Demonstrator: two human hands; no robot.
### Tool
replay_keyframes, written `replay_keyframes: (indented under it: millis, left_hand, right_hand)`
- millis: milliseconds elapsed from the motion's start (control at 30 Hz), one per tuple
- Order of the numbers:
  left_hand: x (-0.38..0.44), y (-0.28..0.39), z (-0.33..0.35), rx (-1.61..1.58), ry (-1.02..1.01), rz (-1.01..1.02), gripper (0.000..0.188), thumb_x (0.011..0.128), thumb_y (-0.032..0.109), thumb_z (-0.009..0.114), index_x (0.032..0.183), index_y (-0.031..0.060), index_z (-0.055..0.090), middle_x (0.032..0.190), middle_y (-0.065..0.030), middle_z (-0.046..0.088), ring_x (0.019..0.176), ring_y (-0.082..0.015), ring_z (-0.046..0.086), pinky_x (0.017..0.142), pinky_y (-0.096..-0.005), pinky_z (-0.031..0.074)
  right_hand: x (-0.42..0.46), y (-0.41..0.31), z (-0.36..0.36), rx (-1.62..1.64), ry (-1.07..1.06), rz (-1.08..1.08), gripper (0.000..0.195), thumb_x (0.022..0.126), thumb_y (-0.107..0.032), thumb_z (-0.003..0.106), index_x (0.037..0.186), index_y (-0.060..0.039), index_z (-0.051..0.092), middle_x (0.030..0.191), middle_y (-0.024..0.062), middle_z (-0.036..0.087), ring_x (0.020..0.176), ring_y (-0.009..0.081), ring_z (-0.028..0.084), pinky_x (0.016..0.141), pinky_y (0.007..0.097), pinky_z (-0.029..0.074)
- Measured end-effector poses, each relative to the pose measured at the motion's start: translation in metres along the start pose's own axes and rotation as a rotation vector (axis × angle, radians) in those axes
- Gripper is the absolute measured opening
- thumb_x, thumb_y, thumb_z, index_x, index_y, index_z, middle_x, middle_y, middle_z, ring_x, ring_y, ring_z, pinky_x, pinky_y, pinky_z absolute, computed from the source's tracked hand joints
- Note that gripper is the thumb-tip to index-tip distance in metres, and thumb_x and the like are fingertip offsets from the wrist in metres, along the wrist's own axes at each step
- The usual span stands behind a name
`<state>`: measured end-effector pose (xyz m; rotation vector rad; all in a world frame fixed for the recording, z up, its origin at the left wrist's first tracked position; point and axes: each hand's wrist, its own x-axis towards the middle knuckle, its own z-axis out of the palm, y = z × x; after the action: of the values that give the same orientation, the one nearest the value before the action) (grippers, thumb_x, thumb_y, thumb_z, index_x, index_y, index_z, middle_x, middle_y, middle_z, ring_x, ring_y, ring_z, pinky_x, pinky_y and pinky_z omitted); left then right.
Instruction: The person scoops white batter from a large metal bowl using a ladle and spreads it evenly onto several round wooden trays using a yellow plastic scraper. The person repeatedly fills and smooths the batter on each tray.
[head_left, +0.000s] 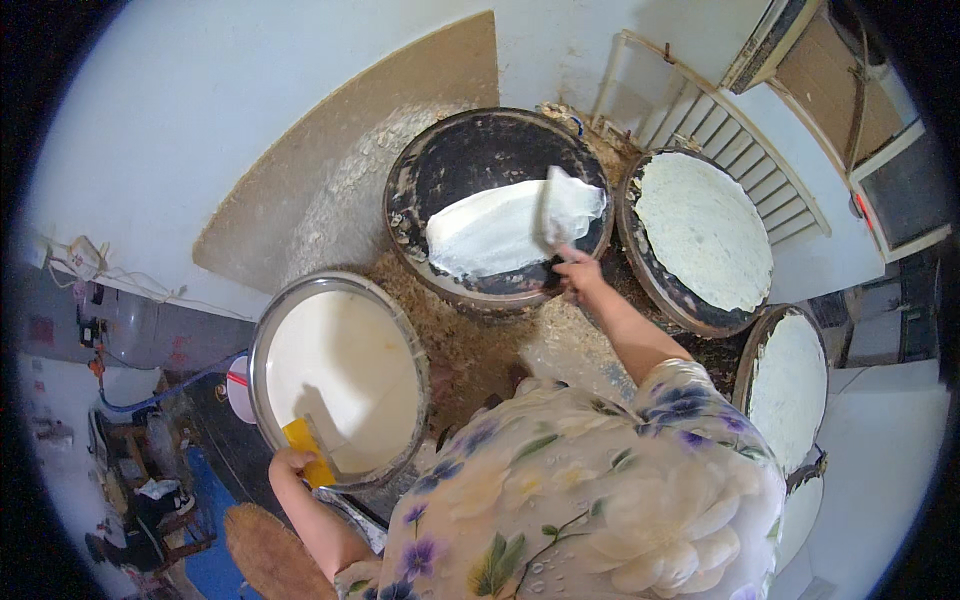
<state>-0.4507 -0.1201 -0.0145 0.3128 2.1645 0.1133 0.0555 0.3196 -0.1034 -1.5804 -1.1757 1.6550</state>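
Observation:
My right hand (581, 276) grips the handle end of a batter-coated spreader (556, 210), slightly blurred. The spreader's blade rests in a white band of batter (484, 229) that runs across the near half of a round black griddle (480, 150). Bare dark surface shows on the griddle's far half. On my left, a large metal basin (259, 375) holds pale liquid batter (349, 360). My left hand (300, 459) pinches a yellow scraper (304, 442) at the basin's near-left rim; its shadow falls on the batter.
Several more griddles curve round to my right, one with a white batter sheet (705, 225), another sheet (787, 382) nearer me. A brown board (375, 150) covers the wall behind. A white rack (712, 127) leans at the back right. A round brown stool top (277, 551) stands low left.

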Motion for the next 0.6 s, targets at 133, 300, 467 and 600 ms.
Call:
replay_keyframes:
  millis: [133,300,467,600]
  left_hand:
    - [0.002,-0.005,-0.004,0.097,0.038,-0.002,0.025,0.065,0.021,0.068,0.078,0.0006,0.062,0.065,-0.008,0.058,0.052,-0.0188,0.052,0.044,-0.0326,0.041]
    - [0.001,0.0,-0.004,0.151,0.038,-0.027,0.024,0.066,0.021,0.068,0.078,0.0011,0.063,0.065,-0.0078,0.058,0.051,-0.0188,0.052,0.044,-0.0325,0.041]
    - [-0.01,0.011,0.0,0.155,0.031,-0.03,0.023,0.066,0.02,0.068,0.078,0.0015,0.063,0.065,-0.0077,0.059,0.051,-0.0188,0.052,0.044,-0.0325,0.041]
    - [-0.018,0.015,0.0,0.138,0.026,-0.038,0.022,0.066,0.02,0.068,0.078,0.0018,0.063,0.066,-0.0076,0.059,0.051,-0.0188,0.052,0.044,-0.0325,0.041]
  right_hand:
    - [-0.015,-0.016,0.073,-0.554,-0.315,-0.231,0.042,0.065,-0.006,0.062,0.106,-0.0146,0.058,0.07,0.0108,0.06,0.057,0.0187,0.057,0.052,0.0317,0.047]
    - [0.005,-0.043,0.081,-1.463,-0.266,-0.626,0.03,0.076,-0.012,0.046,0.103,-0.0223,0.057,0.086,0.0134,0.061,0.08,0.0316,0.059,0.069,0.0401,0.047]
    - [0.035,-0.049,-0.014,-1.395,0.114,-0.352,0.027,0.08,-0.015,0.041,0.103,-0.0186,0.056,0.087,0.016,0.06,0.083,0.0328,0.058,0.07,0.0428,0.045]
    - [0.03,-0.032,-0.077,-1.08,0.278,-0.264,0.024,0.079,-0.022,0.049,0.1,-0.0163,0.06,0.092,0.0153,0.06,0.086,0.0321,0.058,0.073,0.0406,0.045]
